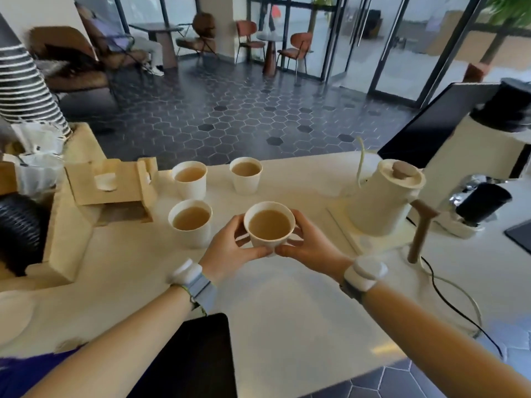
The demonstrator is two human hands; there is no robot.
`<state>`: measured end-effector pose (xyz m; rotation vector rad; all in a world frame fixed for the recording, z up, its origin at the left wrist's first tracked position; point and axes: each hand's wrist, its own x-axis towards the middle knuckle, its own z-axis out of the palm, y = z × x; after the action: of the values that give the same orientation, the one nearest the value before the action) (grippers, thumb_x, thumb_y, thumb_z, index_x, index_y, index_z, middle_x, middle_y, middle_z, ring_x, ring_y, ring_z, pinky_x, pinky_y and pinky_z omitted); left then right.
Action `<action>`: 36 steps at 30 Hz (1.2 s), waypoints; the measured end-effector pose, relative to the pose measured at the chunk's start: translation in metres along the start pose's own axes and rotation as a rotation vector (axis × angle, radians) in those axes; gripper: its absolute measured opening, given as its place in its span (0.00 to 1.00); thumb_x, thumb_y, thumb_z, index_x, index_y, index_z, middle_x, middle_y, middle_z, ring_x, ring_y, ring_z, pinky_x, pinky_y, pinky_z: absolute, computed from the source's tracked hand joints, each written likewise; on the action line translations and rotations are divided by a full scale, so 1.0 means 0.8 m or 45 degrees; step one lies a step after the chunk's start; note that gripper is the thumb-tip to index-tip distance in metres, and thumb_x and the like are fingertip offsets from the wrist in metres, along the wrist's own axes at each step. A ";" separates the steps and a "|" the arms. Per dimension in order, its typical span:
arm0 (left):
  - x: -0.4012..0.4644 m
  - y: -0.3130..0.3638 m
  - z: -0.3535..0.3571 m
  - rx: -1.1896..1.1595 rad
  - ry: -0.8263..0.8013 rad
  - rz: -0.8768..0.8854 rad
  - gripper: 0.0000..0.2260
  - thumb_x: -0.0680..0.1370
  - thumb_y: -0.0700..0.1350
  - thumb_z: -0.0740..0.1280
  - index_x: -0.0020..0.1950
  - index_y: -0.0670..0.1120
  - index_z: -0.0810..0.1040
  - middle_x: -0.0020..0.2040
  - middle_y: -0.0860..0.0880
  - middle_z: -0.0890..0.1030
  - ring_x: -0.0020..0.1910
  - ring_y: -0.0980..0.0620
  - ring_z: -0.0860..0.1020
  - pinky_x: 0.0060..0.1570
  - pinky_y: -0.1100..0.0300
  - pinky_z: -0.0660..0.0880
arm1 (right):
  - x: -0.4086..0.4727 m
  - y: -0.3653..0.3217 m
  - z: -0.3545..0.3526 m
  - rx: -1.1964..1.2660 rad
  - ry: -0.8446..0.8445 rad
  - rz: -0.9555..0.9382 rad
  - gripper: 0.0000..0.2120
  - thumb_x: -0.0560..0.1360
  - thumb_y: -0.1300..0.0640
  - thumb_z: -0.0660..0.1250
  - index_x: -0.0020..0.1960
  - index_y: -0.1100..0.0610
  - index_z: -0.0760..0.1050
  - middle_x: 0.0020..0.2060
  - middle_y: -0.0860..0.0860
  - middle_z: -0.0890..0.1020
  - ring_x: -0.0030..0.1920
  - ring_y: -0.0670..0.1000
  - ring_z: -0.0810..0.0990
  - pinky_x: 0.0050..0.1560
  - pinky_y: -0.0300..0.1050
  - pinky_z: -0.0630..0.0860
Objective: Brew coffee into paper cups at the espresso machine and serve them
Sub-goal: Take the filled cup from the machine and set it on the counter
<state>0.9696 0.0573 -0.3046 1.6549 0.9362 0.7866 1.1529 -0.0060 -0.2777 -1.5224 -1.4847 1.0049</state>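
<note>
Coffee fills the paper cup (269, 225) almost to the top, and both hands are wrapped around it. The left hand (230, 248) curls round one side and the right hand (309, 245) curls round the other, with the thumbs meeting low at the front. The cup is over the white tabletop (287, 297), near the front of it. I cannot tell if its bottom is touching the tabletop or is just above it.

Three more full cups stand close by: one (190, 222) just to the left, and two further back (190, 179) (246, 175).

A paper cup like this is light, but the drink makes it heavier. Its walls are thin and soft, so a hard squeeze would bend them and push coffee over the rim. It may be hot too. The best place to hold it looks like the lower half, where the cup is stiffer, with soft and even pressure from both sides. It should stay flat and move slowly, because the coffee is so near the top that a little tip could spill it.
</note>
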 end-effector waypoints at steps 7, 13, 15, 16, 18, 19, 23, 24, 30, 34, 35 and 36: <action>0.024 -0.020 0.007 0.006 0.106 -0.082 0.33 0.62 0.50 0.80 0.63 0.56 0.69 0.60 0.58 0.77 0.60 0.61 0.75 0.54 0.70 0.73 | 0.049 0.026 -0.008 0.034 -0.123 0.006 0.34 0.69 0.65 0.74 0.69 0.51 0.62 0.59 0.43 0.73 0.61 0.45 0.73 0.48 0.28 0.75; 0.040 -0.031 0.010 -0.013 0.168 -0.141 0.34 0.63 0.48 0.80 0.65 0.53 0.68 0.61 0.55 0.77 0.62 0.57 0.75 0.60 0.62 0.73 | 0.076 0.038 -0.010 0.065 -0.189 0.022 0.33 0.70 0.66 0.73 0.69 0.51 0.62 0.57 0.41 0.73 0.59 0.45 0.73 0.46 0.27 0.75; 0.042 -0.032 0.014 -0.018 0.175 -0.151 0.35 0.64 0.48 0.80 0.66 0.51 0.68 0.61 0.54 0.77 0.62 0.57 0.75 0.61 0.61 0.73 | 0.079 0.040 -0.013 0.052 -0.199 0.035 0.33 0.70 0.66 0.73 0.69 0.51 0.62 0.57 0.42 0.73 0.59 0.44 0.73 0.45 0.26 0.74; 0.044 -0.034 0.016 -0.027 0.171 -0.159 0.35 0.64 0.48 0.80 0.66 0.50 0.68 0.61 0.54 0.77 0.62 0.56 0.75 0.61 0.61 0.73 | 0.081 0.042 -0.015 0.045 -0.208 0.039 0.33 0.70 0.66 0.73 0.69 0.52 0.62 0.58 0.43 0.73 0.59 0.44 0.73 0.45 0.25 0.74; 0.050 -0.038 0.022 -0.046 0.158 -0.190 0.35 0.64 0.47 0.80 0.67 0.50 0.68 0.62 0.53 0.77 0.62 0.56 0.75 0.61 0.59 0.73 | 0.083 0.047 -0.018 0.059 -0.205 0.074 0.34 0.70 0.67 0.72 0.70 0.52 0.62 0.58 0.45 0.73 0.59 0.45 0.72 0.45 0.24 0.73; 0.051 -0.039 0.024 -0.055 0.159 -0.200 0.35 0.64 0.47 0.80 0.67 0.50 0.68 0.62 0.53 0.77 0.62 0.56 0.75 0.61 0.59 0.73 | 0.083 0.048 -0.019 0.079 -0.195 0.088 0.34 0.70 0.69 0.72 0.70 0.53 0.62 0.58 0.46 0.73 0.59 0.46 0.73 0.45 0.24 0.73; 0.056 -0.044 0.027 -0.051 0.145 -0.216 0.35 0.64 0.45 0.80 0.66 0.51 0.68 0.62 0.53 0.77 0.60 0.58 0.75 0.57 0.66 0.72 | 0.082 0.055 -0.019 0.138 -0.180 0.132 0.34 0.69 0.71 0.71 0.70 0.54 0.62 0.58 0.47 0.73 0.59 0.46 0.73 0.44 0.24 0.74; 0.057 -0.044 0.027 -0.040 0.139 -0.216 0.34 0.64 0.46 0.80 0.66 0.52 0.68 0.61 0.54 0.77 0.60 0.59 0.75 0.55 0.70 0.72 | 0.082 0.056 -0.017 0.149 -0.179 0.141 0.34 0.70 0.71 0.71 0.70 0.54 0.61 0.58 0.47 0.73 0.58 0.45 0.73 0.44 0.24 0.73; 0.055 -0.049 0.025 -0.035 0.133 -0.216 0.33 0.66 0.45 0.79 0.66 0.51 0.67 0.62 0.53 0.76 0.61 0.60 0.74 0.56 0.71 0.71 | 0.079 0.063 -0.011 0.185 -0.150 0.164 0.34 0.70 0.71 0.71 0.70 0.54 0.62 0.56 0.44 0.74 0.55 0.40 0.74 0.45 0.25 0.74; 0.053 -0.051 0.026 -0.075 0.116 -0.221 0.32 0.67 0.44 0.78 0.66 0.52 0.66 0.64 0.52 0.75 0.63 0.59 0.73 0.60 0.68 0.70 | 0.079 0.065 -0.009 0.192 -0.135 0.158 0.33 0.70 0.71 0.71 0.69 0.54 0.62 0.55 0.43 0.74 0.56 0.40 0.74 0.47 0.27 0.74; 0.053 -0.050 0.026 -0.076 0.107 -0.225 0.32 0.67 0.44 0.78 0.66 0.52 0.66 0.64 0.53 0.74 0.63 0.59 0.72 0.60 0.69 0.70 | 0.078 0.067 -0.008 0.193 -0.126 0.159 0.33 0.70 0.71 0.71 0.68 0.54 0.62 0.55 0.42 0.74 0.56 0.39 0.74 0.47 0.26 0.74; 0.052 -0.050 0.027 -0.076 0.099 -0.224 0.32 0.67 0.45 0.78 0.66 0.53 0.66 0.64 0.54 0.74 0.63 0.60 0.72 0.59 0.70 0.70 | 0.078 0.069 -0.007 0.203 -0.117 0.155 0.32 0.70 0.72 0.71 0.68 0.54 0.62 0.55 0.41 0.74 0.56 0.38 0.74 0.46 0.26 0.74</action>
<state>0.9998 0.0905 -0.3464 1.4769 1.0869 0.7554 1.1801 0.0546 -0.3279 -1.4832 -1.3514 1.2492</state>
